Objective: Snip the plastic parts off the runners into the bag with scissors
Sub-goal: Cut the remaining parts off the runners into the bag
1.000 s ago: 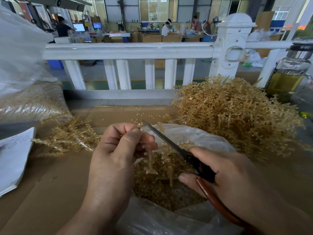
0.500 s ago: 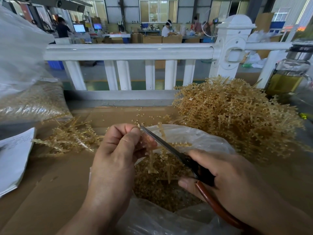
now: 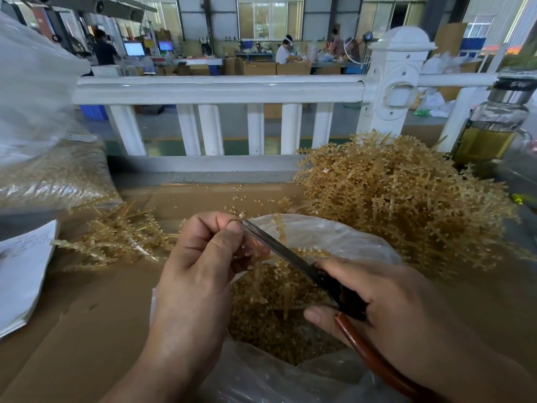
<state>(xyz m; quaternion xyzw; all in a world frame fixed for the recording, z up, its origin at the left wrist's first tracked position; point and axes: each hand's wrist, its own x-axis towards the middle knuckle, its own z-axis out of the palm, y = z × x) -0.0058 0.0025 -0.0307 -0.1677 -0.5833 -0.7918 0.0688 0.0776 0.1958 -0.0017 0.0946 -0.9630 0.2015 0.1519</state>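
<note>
Scissors [image 3: 280, 252] against runner [image 3: 286, 299] over bag [image 3: 337, 237]

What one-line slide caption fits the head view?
Left hand holds a runner over the open bag; right hand holds scissors to it.

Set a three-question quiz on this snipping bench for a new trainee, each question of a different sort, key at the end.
1. True or false: the right hand grips the scissors.
2. The larger pile of runners lies: A) left of the bag; B) right of the bag; C) inside the bag.
3. Fill in: the left hand pinches a ___ over the bag.
Key: 1 true; 2 B; 3 runner.
</note>
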